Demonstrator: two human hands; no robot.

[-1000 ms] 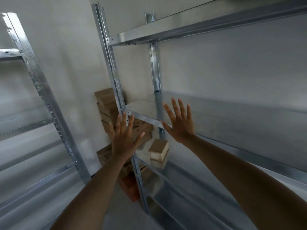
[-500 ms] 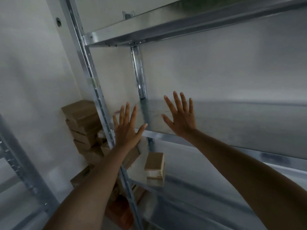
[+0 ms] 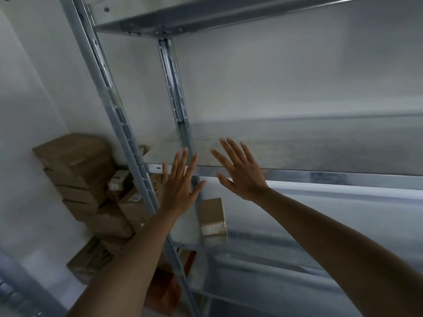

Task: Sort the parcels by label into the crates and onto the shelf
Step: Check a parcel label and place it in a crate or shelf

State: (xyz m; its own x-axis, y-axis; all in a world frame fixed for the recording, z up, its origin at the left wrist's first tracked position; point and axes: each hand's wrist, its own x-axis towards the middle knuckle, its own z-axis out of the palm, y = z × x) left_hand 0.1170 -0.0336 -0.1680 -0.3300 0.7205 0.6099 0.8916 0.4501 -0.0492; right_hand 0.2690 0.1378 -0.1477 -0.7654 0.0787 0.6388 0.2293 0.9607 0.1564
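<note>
A metal shelf unit [image 3: 320,177] fills the view. My left hand [image 3: 180,191] and my right hand [image 3: 242,175] are both raised in front of its middle shelf, fingers spread and straight, holding nothing. One small cardboard parcel [image 3: 211,216] with a white label on its side stands on the shelf below, just under my hands. A pile of brown parcels [image 3: 91,186] is stacked against the wall to the left of the shelf upright. An orange-red crate [image 3: 164,291] shows low down behind the upright, partly hidden by my left forearm.
The slotted front upright [image 3: 119,124] runs diagonally across the left of the view. A second rack [image 3: 13,291] shows at the bottom left corner. An upper shelf [image 3: 206,17] spans the top. White wall lies behind.
The view has swung left and upward, bringing the parcel pile more into sight. Both hands stay raised and spread, now nearer each other before the middle shelf edge.
</note>
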